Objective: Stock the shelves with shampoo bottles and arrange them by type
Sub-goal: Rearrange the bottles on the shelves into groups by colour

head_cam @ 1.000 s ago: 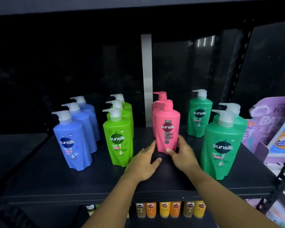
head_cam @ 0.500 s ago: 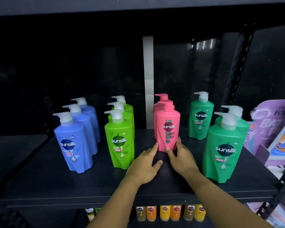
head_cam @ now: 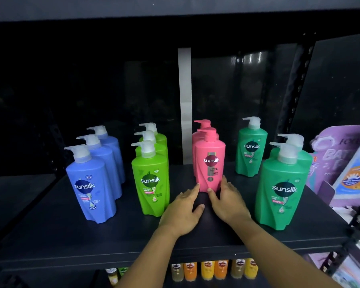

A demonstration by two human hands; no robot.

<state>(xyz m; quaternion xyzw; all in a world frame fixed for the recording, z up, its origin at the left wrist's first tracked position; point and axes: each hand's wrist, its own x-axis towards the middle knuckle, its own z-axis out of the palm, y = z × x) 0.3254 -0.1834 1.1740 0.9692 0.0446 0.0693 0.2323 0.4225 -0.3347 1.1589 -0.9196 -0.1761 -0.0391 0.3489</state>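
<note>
Sunsilk pump bottles stand in colour rows on the dark shelf [head_cam: 71, 242]: three blue bottles [head_cam: 92, 183] at the left, then three lime green bottles [head_cam: 151, 179], then pink bottles [head_cam: 209, 163] in the middle. One dark green bottle [head_cam: 250, 150] stands at the back right, and two dark green bottles [head_cam: 283, 188] stand at the front right. My left hand [head_cam: 183, 210] lies flat on the shelf, its fingertips touching the left of the front pink bottle's base. On the other side my right hand [head_cam: 229, 202] touches the base with straight fingers.
Small orange and yellow bottles [head_cam: 208, 269] line the shelf below. Purple packaged goods [head_cam: 341, 159] lean at the right end. A black perforated upright [head_cam: 295, 90] stands at the back right, and a white strip [head_cam: 184, 104] runs up the back behind the pink row.
Both hands stay at the base of the front pink bottle, the right fingers slightly lower on its side. The bottles have not visibly moved.
</note>
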